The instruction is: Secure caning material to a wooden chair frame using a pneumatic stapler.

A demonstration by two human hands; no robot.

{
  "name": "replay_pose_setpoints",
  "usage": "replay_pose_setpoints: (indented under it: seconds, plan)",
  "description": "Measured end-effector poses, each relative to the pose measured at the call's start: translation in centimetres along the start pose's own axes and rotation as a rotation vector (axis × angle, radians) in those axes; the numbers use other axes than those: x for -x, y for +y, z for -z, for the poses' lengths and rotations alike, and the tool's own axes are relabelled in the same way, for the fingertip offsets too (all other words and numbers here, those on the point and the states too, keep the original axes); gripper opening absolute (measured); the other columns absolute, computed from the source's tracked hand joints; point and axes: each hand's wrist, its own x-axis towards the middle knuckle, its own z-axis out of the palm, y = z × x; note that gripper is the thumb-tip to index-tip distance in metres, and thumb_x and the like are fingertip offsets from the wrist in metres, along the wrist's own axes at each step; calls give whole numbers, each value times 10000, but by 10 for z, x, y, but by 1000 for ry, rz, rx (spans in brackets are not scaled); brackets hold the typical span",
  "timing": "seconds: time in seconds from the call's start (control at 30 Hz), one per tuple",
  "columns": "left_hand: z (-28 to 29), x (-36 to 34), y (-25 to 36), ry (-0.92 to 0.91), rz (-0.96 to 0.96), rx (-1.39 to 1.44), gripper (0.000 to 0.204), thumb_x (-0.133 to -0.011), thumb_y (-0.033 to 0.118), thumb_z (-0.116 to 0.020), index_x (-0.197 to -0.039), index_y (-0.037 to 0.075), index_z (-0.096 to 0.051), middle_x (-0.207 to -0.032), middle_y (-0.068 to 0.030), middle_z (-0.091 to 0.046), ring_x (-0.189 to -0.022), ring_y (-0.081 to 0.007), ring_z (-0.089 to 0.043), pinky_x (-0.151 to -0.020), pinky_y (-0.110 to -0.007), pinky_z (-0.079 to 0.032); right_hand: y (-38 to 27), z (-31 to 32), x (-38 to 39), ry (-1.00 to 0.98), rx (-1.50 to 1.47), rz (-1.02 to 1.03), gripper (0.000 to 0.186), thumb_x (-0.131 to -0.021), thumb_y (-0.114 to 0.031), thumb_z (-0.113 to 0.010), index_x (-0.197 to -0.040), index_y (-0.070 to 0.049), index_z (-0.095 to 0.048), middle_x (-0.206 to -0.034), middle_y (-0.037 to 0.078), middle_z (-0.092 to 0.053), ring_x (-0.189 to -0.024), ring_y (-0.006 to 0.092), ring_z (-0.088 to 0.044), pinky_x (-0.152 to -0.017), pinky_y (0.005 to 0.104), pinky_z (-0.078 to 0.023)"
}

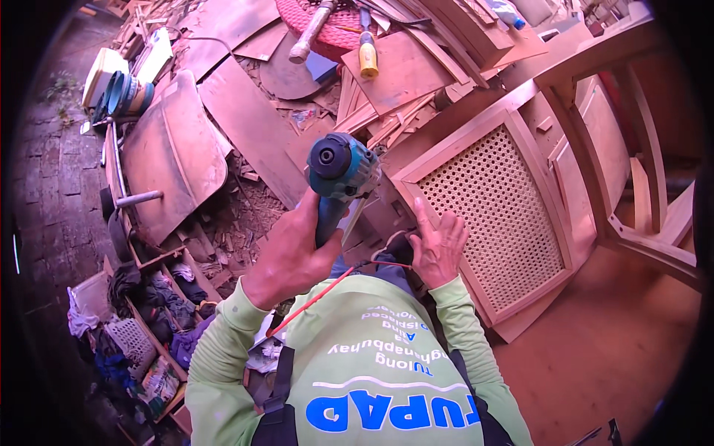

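Note:
A teal and black cordless driver [349,175] stands upright in front of my chest, its round nose facing up toward me. Wrapped around its grip is my left hand [294,253], closed. My right hand [440,247] has its fingers stretched apart with nothing held, close by the left edge of a wooden-framed panel. Woven cane [494,215] fills that panel. Whether the fingertips touch the frame, I cannot tell. A thin red-orange cord [316,299] runs across my light green shirt below both hands.
Wood scraps and boards [249,123] cover the ground ahead. A yellow-handled tool [368,59] and a pale wooden handle [312,31] lie at the top, by a pink-red woven item [338,37]. To the right stands a wooden chair frame [595,163]; at lower left, a compartmented box [149,334] holds cloths.

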Motion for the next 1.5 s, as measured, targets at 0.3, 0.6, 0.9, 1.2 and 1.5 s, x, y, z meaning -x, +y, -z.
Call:
replay_pose_setpoints:
  seconds: [0.3, 0.6, 0.9, 1.2, 1.5]
  plan:
    - [-10, -5, 17, -102, -39, 1, 595, -882, 19, -632, -1443, 16, -434, -1130, -245, -718, -1016, -453, -717, -893, -477, -550, 5, -6, 2, 92, -76, 4, 704, -867, -231, -740, -1538, -236, -525, -1176, 174, -473, -1087, 360, -471, -901, 493, -386]
    - [-32, -15, 49, -166, 61, 3, 378, -931, -13, -618, -1297, -18, -523, -986, -107, -710, -638, -150, -664, -595, -325, -561, 18, -31, 3, 465, -325, -118, 506, -787, -156, -811, -1262, -41, -679, -1115, 93, -564, -1037, 298, -556, -887, 447, -443]
    - [-54, -24, 67, -240, 107, -102, 357, -945, -15, -605, -1294, -8, -533, -928, -77, -688, -627, -110, -615, -569, -307, -543, 16, -43, 8, 495, -293, -104, 430, -858, -200, -734, -1248, -35, -658, -1065, 93, -559, -1050, 278, -557, -901, 419, -460]
    - [-59, -35, 74, -276, 94, -146, 365, -947, -4, -601, -1301, 0, -513, -920, -70, -647, -627, -122, -617, -574, -302, -540, 18, -49, 7, 492, -314, -55, 404, -884, -182, -707, -1241, 2, -666, -1042, 104, -571, -1041, 285, -555, -921, 432, -442]
    - [-63, -46, 86, -354, 138, -185, 417, -957, -57, -559, -1352, -8, -435, -1202, -121, -643, -621, -115, -599, -542, -290, -521, 18, -48, 6, 494, -310, -50, 386, -855, -157, -574, -1185, 21, -665, -1032, 108, -584, -1048, 282, -566, -932, 412, -444]
